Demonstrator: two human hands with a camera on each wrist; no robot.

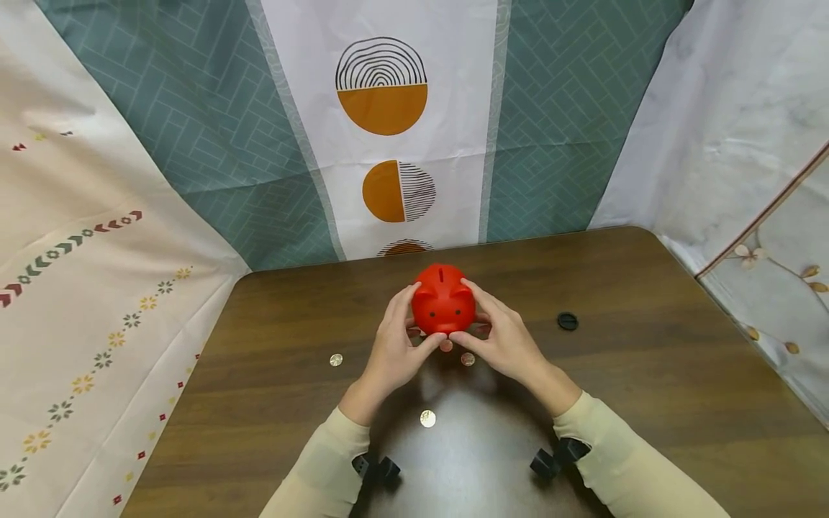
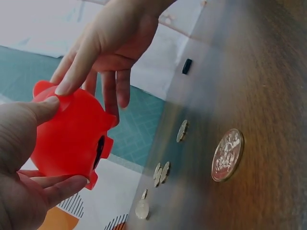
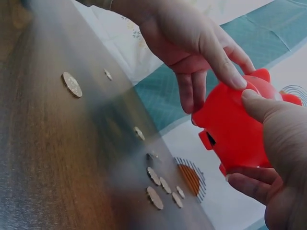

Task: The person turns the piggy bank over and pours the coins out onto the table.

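Observation:
A red piggy bank (image 1: 443,296) is raised above the table between both hands, its face toward me and the coin slot on top. My left hand (image 1: 396,350) grips its left side, thumb at the snout. The right hand (image 1: 509,344) holds the opposite side in the same way, and the two thumbs nearly meet. On the underside, a dark opening (image 2: 99,151) shows in the left wrist view. Coins lie below and around it, among them a copper-coloured coin (image 1: 468,358) and a gold-coloured coin (image 1: 427,418). In the right wrist view, several coins (image 3: 153,176) lie grouped beneath the bank.
A round black plug (image 1: 568,321) lies on the wooden table (image 1: 648,374) to the right of the hands. Another gold-coloured coin (image 1: 336,360) is at the left. Patterned cloth (image 1: 414,151) hangs behind the table's far edge, with more cloth at both sides.

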